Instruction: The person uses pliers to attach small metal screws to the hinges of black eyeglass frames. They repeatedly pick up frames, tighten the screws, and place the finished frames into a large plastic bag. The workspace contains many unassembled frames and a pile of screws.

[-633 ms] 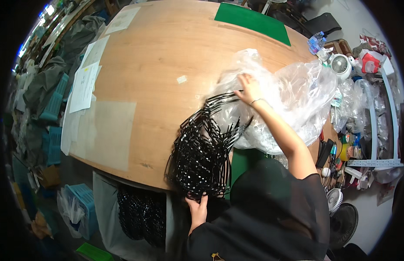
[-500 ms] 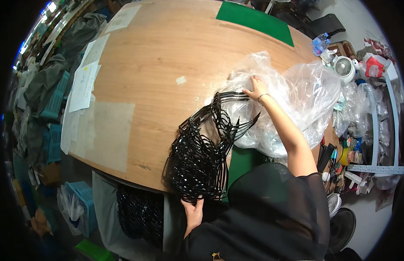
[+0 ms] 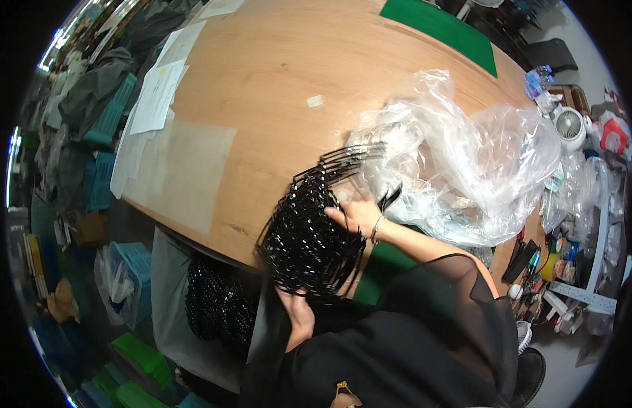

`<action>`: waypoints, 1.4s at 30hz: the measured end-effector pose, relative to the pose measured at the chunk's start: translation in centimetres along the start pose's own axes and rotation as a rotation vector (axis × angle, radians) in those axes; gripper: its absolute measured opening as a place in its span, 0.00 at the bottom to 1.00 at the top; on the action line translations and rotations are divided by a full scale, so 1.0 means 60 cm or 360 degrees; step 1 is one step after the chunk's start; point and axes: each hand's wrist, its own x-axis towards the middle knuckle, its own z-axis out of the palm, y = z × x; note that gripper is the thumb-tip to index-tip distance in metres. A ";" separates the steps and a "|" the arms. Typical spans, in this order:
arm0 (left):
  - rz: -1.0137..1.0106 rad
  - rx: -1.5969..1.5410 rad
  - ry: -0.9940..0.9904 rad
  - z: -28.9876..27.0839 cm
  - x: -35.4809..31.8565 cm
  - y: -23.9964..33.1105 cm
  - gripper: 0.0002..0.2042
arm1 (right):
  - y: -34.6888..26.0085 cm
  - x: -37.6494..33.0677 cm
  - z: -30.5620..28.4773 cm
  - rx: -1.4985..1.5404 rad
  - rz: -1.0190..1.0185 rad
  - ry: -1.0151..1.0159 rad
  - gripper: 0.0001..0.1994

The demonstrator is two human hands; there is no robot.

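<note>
A thick bundle of shiny black strands (image 3: 299,238) hangs over the near edge of the table, its loose straight ends fanned out toward the plastic. From below, my left hand (image 3: 297,313) holds the bundle's near end, with its fingertips hidden beneath the strands. On the bundle's right side my right hand (image 3: 356,217) is closed, thumb across the strands and other fingers partly hidden among them. Crumpled clear plastic bags (image 3: 458,170) lie just beyond my right hand, touching the strand ends.
Papers (image 3: 159,95) lie along the table's left edge, and a green mat (image 3: 441,34) at the far side. More black strands (image 3: 220,299) hang below the table front. A small white fan (image 3: 569,126) and tools (image 3: 526,262) are at the right; blue crates (image 3: 135,272) at the left.
My right hand has come back from the strand ends at the plastic bags to the bundle's right side and closed there. My left hand stays under the near end. The whole view has shifted slightly.
</note>
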 end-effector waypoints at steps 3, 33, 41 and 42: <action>0.0097 0.0020 0.0092 -0.025 0.059 0.035 0.30 | 0.001 0.014 0.061 0.0710 0.0052 -0.0009 0.26; 0.1033 0.0985 -0.0174 -0.011 0.139 0.261 0.45 | -0.324 -0.057 0.011 0.1081 -0.1015 0.0501 0.46; 0.0529 0.1402 -0.0657 0.193 0.230 0.202 0.30 | -0.155 -0.010 -0.055 0.1343 -0.0218 0.0787 0.23; 0.0358 0.1692 -0.0604 0.198 0.249 0.189 0.28 | -0.118 0.037 -0.015 0.1476 -0.0221 0.0706 0.21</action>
